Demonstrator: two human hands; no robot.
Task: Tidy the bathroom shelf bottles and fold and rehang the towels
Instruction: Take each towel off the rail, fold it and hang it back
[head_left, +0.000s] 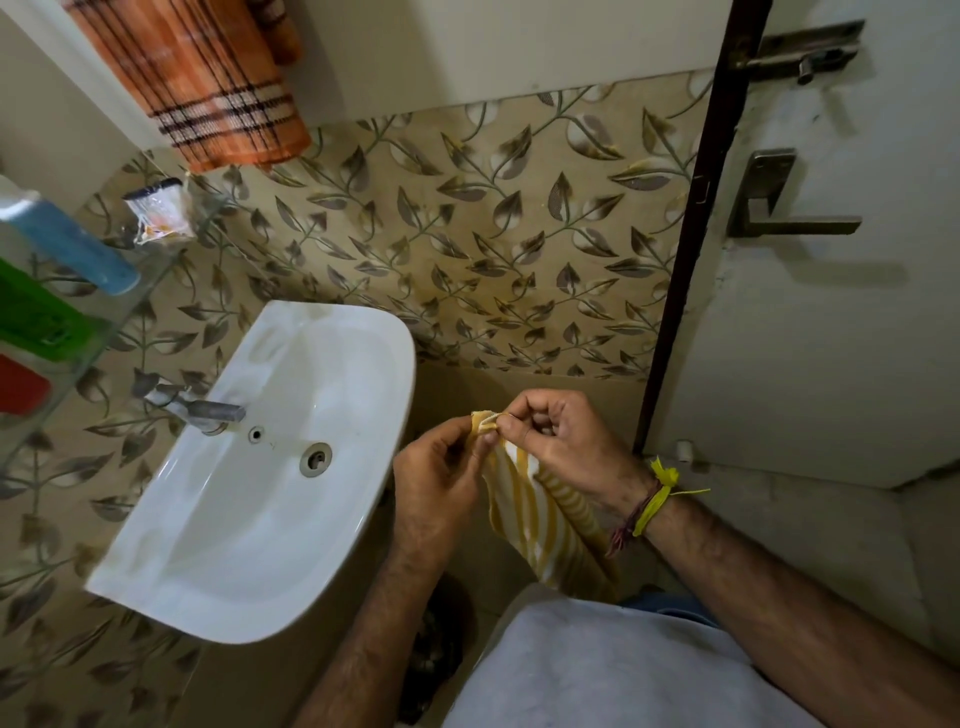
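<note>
Left hand (436, 480) and right hand (563, 441) pinching yellow striped towel (540, 519) corner, beside white sink (270, 467), orange towel (202, 78) hanging above

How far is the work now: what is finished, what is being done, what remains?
Seemingly done: the orange towel hangs on the wall. In hand: left hand and right hand pinch the corner of the yellow striped towel, not yet rehung. Left: the blue bottle lies tilted on the glass shelf.

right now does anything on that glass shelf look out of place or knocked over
Yes. The blue bottle seems to lie on its side on the glass shelf rather than upright, and a crumpled plastic packet sits loose near the shelf's far end. Nothing looks spilled.
</note>
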